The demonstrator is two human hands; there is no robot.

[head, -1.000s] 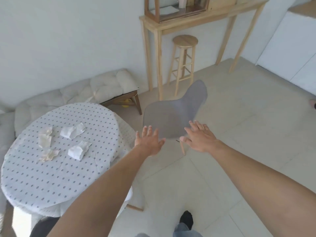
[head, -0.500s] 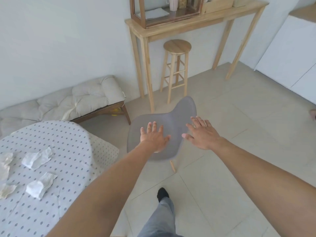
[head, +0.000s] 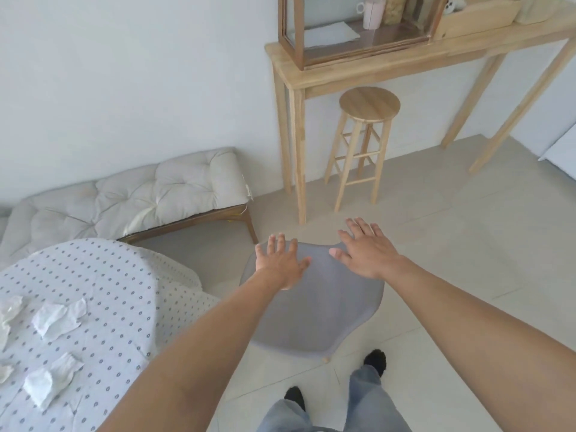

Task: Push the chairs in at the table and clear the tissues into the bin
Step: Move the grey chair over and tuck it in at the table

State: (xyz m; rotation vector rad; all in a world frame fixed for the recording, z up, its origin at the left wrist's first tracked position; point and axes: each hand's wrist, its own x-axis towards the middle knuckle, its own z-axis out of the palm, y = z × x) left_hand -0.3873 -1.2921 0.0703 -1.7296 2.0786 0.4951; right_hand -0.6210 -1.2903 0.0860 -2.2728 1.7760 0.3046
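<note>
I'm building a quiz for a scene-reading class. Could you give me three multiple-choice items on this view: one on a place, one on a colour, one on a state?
1. Where do the crumpled tissues lie?
A. on the floor
B. on the dotted tablecloth
C. on the cushioned bench

2. What colour is the chair under the hands?
A. grey
B. red
C. natural wood

3. How are the left hand and right hand held?
A. both fisted
B. each closed on a tissue
C. open, fingers spread, nothing held

Answers:
1 B, the white wads rest on the table's cloth at the left.
2 A, its shell is plain grey; only the stool and console table are wood.
3 C, both palms face down over the chair's far edge with no grip on anything.
</note>
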